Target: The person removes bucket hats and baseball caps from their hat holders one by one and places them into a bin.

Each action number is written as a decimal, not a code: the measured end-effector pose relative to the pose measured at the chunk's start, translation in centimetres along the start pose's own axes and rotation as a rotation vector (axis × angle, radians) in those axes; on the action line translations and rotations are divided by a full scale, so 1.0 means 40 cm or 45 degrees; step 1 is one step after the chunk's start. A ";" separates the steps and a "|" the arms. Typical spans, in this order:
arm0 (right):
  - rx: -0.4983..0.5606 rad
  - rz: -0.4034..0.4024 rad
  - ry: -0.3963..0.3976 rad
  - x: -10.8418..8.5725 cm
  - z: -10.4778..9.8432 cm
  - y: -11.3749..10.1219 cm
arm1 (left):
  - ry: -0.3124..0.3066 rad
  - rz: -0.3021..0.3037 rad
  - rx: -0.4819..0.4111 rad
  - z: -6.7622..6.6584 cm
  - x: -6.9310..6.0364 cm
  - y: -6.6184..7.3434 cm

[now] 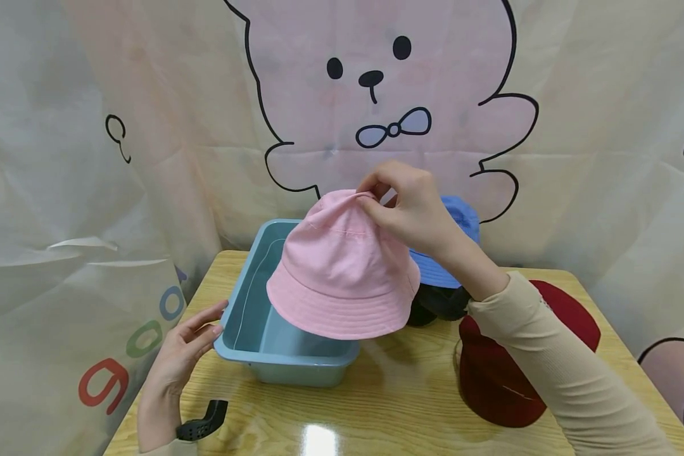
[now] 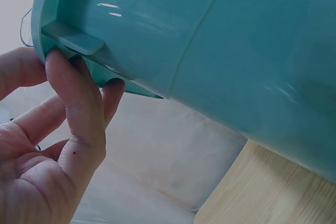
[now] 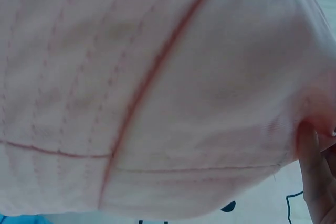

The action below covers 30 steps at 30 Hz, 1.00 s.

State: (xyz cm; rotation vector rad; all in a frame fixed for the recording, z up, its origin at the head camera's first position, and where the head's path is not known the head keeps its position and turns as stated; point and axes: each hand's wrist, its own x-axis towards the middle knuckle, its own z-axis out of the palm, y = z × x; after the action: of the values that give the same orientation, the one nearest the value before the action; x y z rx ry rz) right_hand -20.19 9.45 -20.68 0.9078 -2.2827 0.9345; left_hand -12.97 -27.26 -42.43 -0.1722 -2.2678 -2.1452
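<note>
A pink hat (image 1: 342,278) is hanging crown up, brim down, in front of and partly over the blue-green tub (image 1: 296,375) in the head view. The right hand (image 1: 413,206), at about one o'clock on the hat, is pinching a fold of the crown between thumb and fingers. The left hand (image 1: 182,351), toward eight o'clock, is gripping the tub's rim near its near-left corner with curled fingers.

As far as the views are showing, the work is looking partway through: the pick-up of the pink hat is appearing complete, while its setting down is remaining to be done, since only the hand is seeming to be carrying it. The hat is hiding much of the tub's inside, so I am not able to tell what may be lying there.

Other headwear is lying outside the tub. A blue hat (image 1: 436,272) is sitting toward three o'clock from the pink one, with a black item (image 1: 441,303) showing just below it, and a dark red hat (image 1: 496,380) is resting on the bench (image 1: 410,399) toward four o'clock, partly covered by the right sleeve (image 1: 570,373). Neither hand is holding any of these three, so their handling is seeming unstarted.
</note>
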 end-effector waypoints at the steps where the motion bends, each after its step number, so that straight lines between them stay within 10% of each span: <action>1: 0.011 -0.005 -0.008 0.002 0.005 -0.001 | 0.003 -0.004 0.002 0.000 0.000 0.000; 30: 0.097 -0.030 -0.228 0.042 0.151 0.001 | 0.011 0.008 0.013 0.005 -0.002 0.001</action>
State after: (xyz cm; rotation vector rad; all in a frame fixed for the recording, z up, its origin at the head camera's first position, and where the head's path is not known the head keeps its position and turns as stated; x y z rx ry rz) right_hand -22.48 4.30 -23.45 1.0886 -2.3929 0.9701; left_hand -12.89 -27.08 -42.40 -0.1695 -2.2703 -2.1264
